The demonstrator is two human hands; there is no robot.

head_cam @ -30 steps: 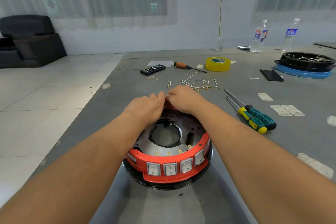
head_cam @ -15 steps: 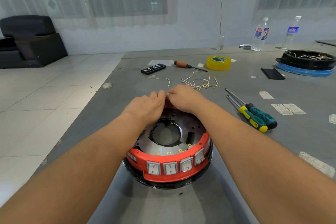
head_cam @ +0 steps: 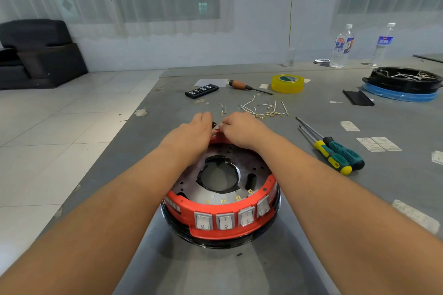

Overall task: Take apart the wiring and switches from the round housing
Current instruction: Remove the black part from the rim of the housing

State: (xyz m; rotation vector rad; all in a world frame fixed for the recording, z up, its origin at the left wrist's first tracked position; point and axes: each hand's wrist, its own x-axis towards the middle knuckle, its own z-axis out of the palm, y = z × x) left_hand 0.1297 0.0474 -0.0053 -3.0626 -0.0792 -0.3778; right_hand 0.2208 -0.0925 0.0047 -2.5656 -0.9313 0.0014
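Observation:
The round housing [head_cam: 221, 235], a black bowl with a red ring on top, stands on the grey table right in front of me. Several white rocker switches [head_cam: 225, 221] sit in the ring's near side, with brass terminals behind them. Both hands are at the ring's far edge. My left hand [head_cam: 191, 134] curls its fingers over the rim, and a small black part [head_cam: 214, 124] shows at its fingertips. My right hand [head_cam: 242, 130] pinches the red rim beside that part. The fingertips themselves are hidden.
Loose white wires [head_cam: 266, 109] lie just beyond my hands. Two screwdrivers [head_cam: 335, 153] lie to the right, a third screwdriver [head_cam: 239, 85], a black bit case [head_cam: 201, 90] and yellow tape [head_cam: 287, 83] farther back. A second housing [head_cam: 402, 81] and bottles [head_cam: 341, 46] stand far right. The table edge [head_cam: 134, 132] runs along the left.
My hands have drawn slightly apart at the far rim, and the small black part now shows in the gap between them. The housing has not moved.

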